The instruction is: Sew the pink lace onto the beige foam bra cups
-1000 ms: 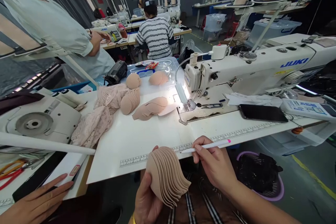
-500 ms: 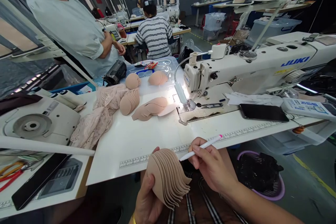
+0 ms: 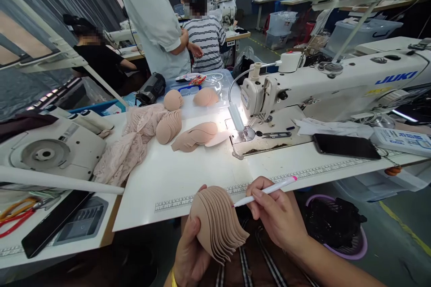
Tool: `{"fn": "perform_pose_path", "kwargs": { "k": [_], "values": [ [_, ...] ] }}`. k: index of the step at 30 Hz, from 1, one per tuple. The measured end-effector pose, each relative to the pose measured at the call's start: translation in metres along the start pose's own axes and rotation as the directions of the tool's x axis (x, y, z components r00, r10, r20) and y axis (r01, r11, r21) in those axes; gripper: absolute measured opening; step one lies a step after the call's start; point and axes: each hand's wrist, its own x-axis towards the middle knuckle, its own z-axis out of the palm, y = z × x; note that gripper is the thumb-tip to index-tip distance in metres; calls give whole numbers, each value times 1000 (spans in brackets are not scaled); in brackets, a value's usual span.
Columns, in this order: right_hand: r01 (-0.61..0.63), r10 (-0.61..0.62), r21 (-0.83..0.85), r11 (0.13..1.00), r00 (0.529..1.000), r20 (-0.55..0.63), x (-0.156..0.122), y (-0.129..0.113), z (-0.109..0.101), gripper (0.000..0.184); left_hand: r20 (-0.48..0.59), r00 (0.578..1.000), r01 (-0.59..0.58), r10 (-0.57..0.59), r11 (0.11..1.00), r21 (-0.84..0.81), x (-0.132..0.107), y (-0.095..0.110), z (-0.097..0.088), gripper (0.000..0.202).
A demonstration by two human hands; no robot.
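Note:
My left hand (image 3: 192, 244) is wrapped round a fanned stack of beige foam bra cups (image 3: 217, 224), thumb on the front cup and fingers mostly hidden behind. In my right hand (image 3: 272, 210) is a white marker pen (image 3: 269, 190) with a pink end, pinched between thumb and fingers. Its pink tip is at the right edge of the stack; whether it touches, I cannot tell. Beyond, on the white tabletop (image 3: 202, 170), lie another fanned cup stack (image 3: 169, 126), some flat beige pieces (image 3: 195, 136) and beige lace (image 3: 124, 157).
A JUKI sewing machine (image 3: 323, 89) with a lit needle area stands at the right. Thread snips (image 3: 276, 135) and a black phone (image 3: 346, 145) lie by it. A purple basket (image 3: 362, 246) sits on the floor. Co-workers are beyond the table, one standing in a pale shirt (image 3: 151, 22).
The view has turned slightly left. The marker's tip now sits at the stack's edge. The standing person appears further right, and a person in black has come into view at the left.

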Motion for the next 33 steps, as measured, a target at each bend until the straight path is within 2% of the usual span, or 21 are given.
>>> {"fn": "perform_pose_path", "kwargs": {
  "k": [3,6,10,14,17,21,27,33],
  "values": [
    [-5,5,-55,998,1000,8,-1,5,-2,29,-7,1000,-5,5,1000,3,1,0,1,46],
    [3,-1,-39,999,999,40,-2,6,-2,29,-52,999,-11,12,1000,16,1,0,1,53],
    [27,-27,-48,998,1000,10,-2,3,0,30,-55,998,6,-4,1000,30,0,-1,-2,61],
    [33,-31,-82,996,999,26,-4,4,1,28,-132,991,6,-1,999,43,1,-2,4,68],
    [31,-28,-46,998,998,60,-7,6,1,27,-192,981,5,6,998,60,3,-1,11,67],
    [42,-41,-38,998,999,27,-7,5,1,26,-237,971,1,17,997,75,3,-1,13,63],
    [37,-32,-61,997,996,80,-5,2,4,30,-259,966,25,4,994,107,3,-2,13,69],
    [59,-56,-57,997,997,54,-8,4,3,27,-270,963,8,19,995,102,4,-3,15,73]
  ]
}}
